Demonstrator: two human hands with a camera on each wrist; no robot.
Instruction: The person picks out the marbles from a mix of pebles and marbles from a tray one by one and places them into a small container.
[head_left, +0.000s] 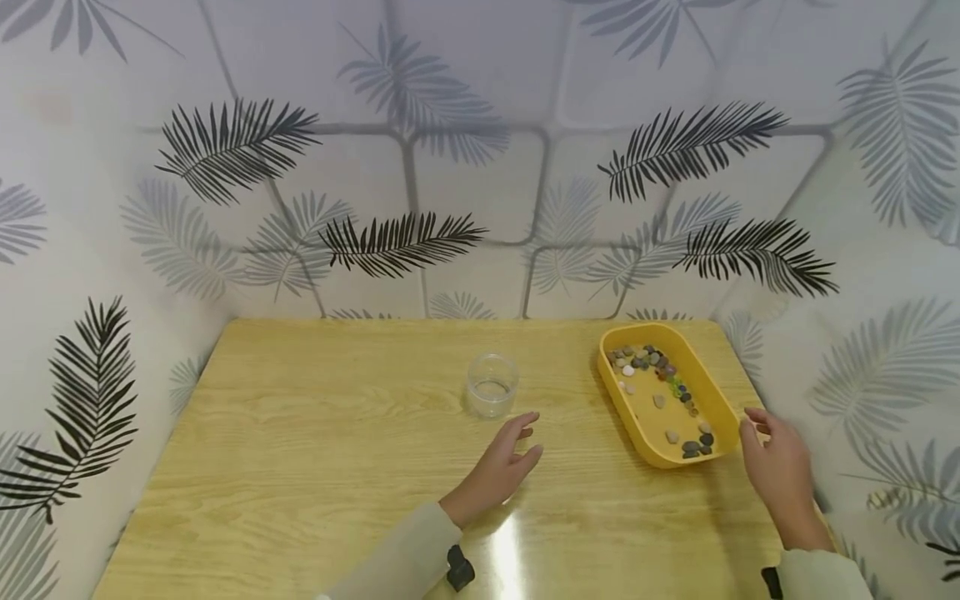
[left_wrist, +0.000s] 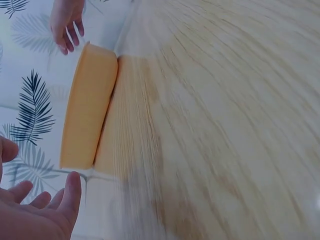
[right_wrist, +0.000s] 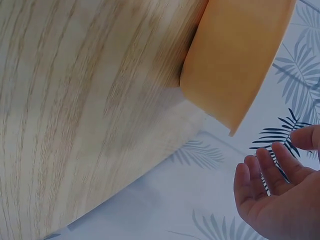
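A yellow tray point(head_left: 628, 423) stands at the right of the wooden table, with several small pebbles point(head_left: 651, 360) spread inside it. My right hand point(head_left: 780, 458) hovers just off the tray's near right corner, holding nothing; in the right wrist view its fingers point(right_wrist: 272, 175) are loosely bent, apart from the tray wall point(right_wrist: 235, 60). Toward the middle of the table is a clear glass cup point(head_left: 492, 387). Close in front of the cup is my left hand point(head_left: 498, 462), its thumb and fingers spread and nothing between them. The left wrist view shows that hand point(left_wrist: 45, 210) with the tray point(left_wrist: 90, 110) beyond it.
The wooden table point(head_left: 300, 433) ends at a back wall point(head_left: 472, 283) covered in leaf-patterned sheeting, which also runs along both sides. Dark bands are worn on both wrists. Light glares off the table's front.
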